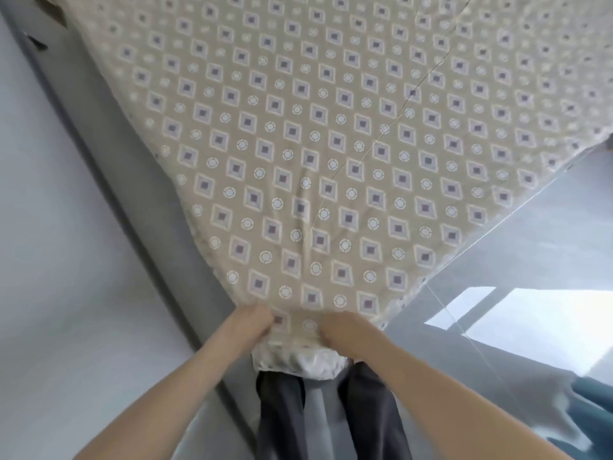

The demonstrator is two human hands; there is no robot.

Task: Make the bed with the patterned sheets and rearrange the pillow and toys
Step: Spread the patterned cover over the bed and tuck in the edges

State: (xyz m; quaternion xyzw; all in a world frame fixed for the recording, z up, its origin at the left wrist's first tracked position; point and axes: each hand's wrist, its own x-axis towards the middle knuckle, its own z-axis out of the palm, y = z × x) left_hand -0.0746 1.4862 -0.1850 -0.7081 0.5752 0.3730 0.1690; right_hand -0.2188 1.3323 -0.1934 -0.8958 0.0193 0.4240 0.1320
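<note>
Patterned sheet [331, 144]: beige, purple diamonds and white rings, spread flat over the bed and filling most of the view. Its near corner sits bottom-centre, right at the person's legs. One thin crease [398, 104] runs diagonally from the top right down toward that corner.

Left hand [257, 322]: on the left side of the corner, fingers curled, bunching the sheet edge. Right hand [345, 332]: on the right side of the same corner, fingers curled down over the edge and gripping the fabric. Fingertips on both are buried in cloth and blurred, so the exact pinch cannot be told. The hands are close together with a strip of pattern between them. Both forearms come up from the bottom edge and converge on the corner, wrists roughly straight.

White gathered fabric [298, 358] bulges out just below the hands, under the sheet corner. Dark trouser legs [282, 413] are directly beneath it.

Left: pale wall [49, 260] with a grey strip [99, 161] running along the bed's side. Right: glossy grey floor [530, 244] with a bright sunlit patch [530, 320]. Teal fabric [593, 403] at the lower right edge, blurred.
</note>
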